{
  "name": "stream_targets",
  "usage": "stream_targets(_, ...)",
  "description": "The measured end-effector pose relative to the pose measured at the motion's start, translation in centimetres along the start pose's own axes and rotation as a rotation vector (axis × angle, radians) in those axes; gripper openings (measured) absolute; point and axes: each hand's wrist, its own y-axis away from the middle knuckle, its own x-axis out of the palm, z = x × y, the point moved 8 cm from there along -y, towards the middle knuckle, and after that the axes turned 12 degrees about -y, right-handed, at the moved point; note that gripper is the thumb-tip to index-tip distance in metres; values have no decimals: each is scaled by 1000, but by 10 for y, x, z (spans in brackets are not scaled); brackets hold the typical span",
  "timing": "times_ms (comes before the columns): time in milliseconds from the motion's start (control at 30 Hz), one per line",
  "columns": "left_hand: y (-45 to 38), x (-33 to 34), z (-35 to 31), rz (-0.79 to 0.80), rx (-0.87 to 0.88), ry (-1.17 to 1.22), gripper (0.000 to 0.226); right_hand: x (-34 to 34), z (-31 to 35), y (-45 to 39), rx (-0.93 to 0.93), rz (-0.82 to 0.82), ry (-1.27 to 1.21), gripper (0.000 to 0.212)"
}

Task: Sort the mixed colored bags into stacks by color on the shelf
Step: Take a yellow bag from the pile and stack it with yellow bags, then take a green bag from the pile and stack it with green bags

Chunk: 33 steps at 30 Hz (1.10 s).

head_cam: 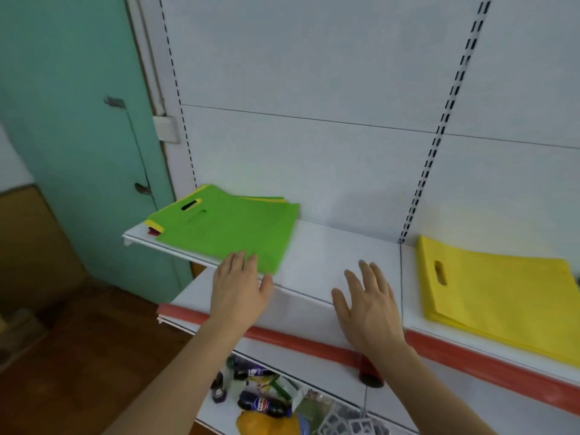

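mixed pile (226,227) left on shelf (339,255) | sorted stack (502,296) right | bottles (263,403) apparently below

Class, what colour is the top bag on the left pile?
Green, seen in the head view.

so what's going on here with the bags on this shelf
A person is sorting flat coloured bags on a white shelf. The left hand reaches, fingers straight, to the near edge of the green bag topping a mixed pile with yellow and red edges showing beneath. The right hand hovers open over bare shelf. A yellow stack lies to the right.
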Motion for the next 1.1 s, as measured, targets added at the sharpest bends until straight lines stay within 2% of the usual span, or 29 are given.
stream_targets(267, -21, 10, 116, 15, -78, 34, 66, 64, 102, -34, 6, 89, -5, 65)
stream_targets(500, -71, 30, 149, 42, -58, -14, 69, 113, 119, -98, 90, 119, -39, 61)
stream_targets(600, -102, 37, 159, 64, -25, -88, 70, 128, 116, -126, 136, 63, -108, 49)
stream_targets(800, -155, 56, 174, 116, 34, -169, 58, 139, 123, -168, 28, -161, -183, 30)
stream_targets(1000, -187, 65, 188, 83, 86, -173, 58, 151, 128, -184, 61, -190, -102, 12)
stream_targets(1100, -194, 68, 200, 103, 69, -197, 72, 150, 126, -184, 120, -203, -104, 13)
